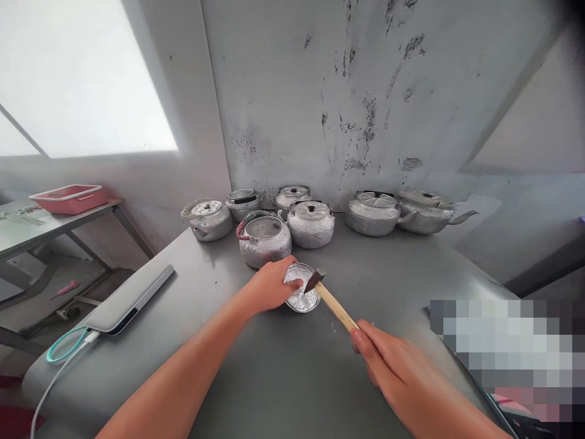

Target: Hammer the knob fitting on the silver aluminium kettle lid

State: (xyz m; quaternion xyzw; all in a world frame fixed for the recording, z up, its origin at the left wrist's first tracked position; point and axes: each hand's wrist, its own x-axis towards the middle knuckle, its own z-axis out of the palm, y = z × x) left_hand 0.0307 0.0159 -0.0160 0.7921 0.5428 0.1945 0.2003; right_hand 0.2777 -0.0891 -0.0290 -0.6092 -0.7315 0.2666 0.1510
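A small round silver metal lid [299, 299] with a crinkled surface is in the middle of the grey table. My left hand [273, 283] grips its left edge, thumb on top and fingers behind. My right hand [377, 353] is wrapped round the wooden handle of a hammer [337, 306]. The hammer's dark head lies over the lid's right part; whether it touches the metal I cannot tell. Just behind my left hand stands a lidless silver kettle [266, 242] with a red and green wrapped handle.
Several more silver kettles [311, 225] line the back of the grey table [256, 378] near the wall. A white device [130, 299] with a cable lies at the left. A pink basket [70, 199] sits on another table. At the right edge, one area is pixelated.
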